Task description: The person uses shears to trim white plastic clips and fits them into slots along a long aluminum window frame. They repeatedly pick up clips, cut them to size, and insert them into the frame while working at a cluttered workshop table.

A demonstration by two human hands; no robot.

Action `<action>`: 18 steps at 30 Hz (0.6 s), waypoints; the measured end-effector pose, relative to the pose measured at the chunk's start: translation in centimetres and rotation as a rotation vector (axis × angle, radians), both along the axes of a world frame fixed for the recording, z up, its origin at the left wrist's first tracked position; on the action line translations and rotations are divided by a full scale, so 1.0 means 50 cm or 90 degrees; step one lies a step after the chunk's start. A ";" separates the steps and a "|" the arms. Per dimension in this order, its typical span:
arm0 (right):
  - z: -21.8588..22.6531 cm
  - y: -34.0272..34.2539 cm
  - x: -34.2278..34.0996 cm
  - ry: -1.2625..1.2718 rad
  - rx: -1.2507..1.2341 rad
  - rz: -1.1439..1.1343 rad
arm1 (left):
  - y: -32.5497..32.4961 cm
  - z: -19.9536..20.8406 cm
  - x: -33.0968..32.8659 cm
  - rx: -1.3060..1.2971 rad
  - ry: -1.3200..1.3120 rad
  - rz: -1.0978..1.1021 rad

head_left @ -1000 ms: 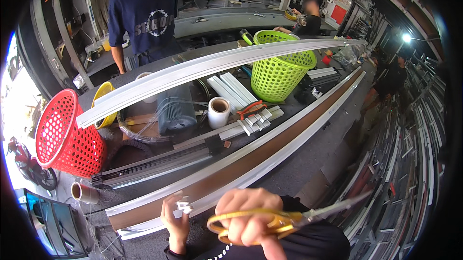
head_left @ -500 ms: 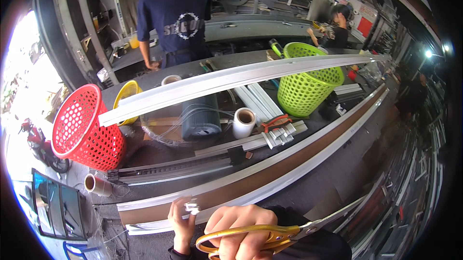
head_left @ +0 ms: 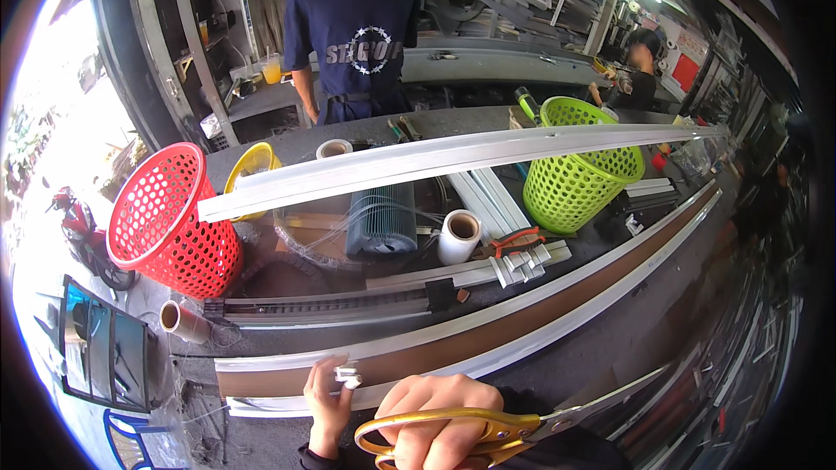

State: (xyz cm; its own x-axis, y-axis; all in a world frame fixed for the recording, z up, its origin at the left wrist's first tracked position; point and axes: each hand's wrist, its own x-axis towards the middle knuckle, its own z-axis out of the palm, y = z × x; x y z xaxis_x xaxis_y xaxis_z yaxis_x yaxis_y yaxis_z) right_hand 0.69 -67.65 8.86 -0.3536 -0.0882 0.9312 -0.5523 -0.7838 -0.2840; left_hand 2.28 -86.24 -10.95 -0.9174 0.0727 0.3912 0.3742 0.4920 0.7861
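My right hand is closed round the gold-coloured handles of a large pair of scissors, whose blades point to the right. Close beside it, my left hand pinches a small white piece between thumb and fingers; its exact kind is too small to make out. Both hands are over the near edge of a long brown strip edged by white profiles, which stretches away to the far right. The left fingers are slightly blurred.
A long white profile lies across the red basket and the green basket. Between them stand a white film roll and red-handled pliers. Across the bench is a person in a dark shirt; another sits farther right.
The whole view has shifted, so the baskets, bench and co-worker appear farther right. Both hands keep nearly the same place and hold, with the scissors and the white piece still in them.
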 end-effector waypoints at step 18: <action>-0.009 0.029 0.011 0.026 -0.058 -0.077 | 0.009 0.007 -0.003 -0.008 0.043 0.048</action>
State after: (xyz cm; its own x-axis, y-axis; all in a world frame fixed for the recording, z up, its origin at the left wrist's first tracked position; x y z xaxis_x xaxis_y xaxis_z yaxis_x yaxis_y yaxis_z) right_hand 1.21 -66.19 8.40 -0.3177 0.0385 0.9474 -0.6539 -0.7324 -0.1895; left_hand 2.14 -85.77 -10.58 -0.8918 0.0098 0.4524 0.3881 0.5303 0.7537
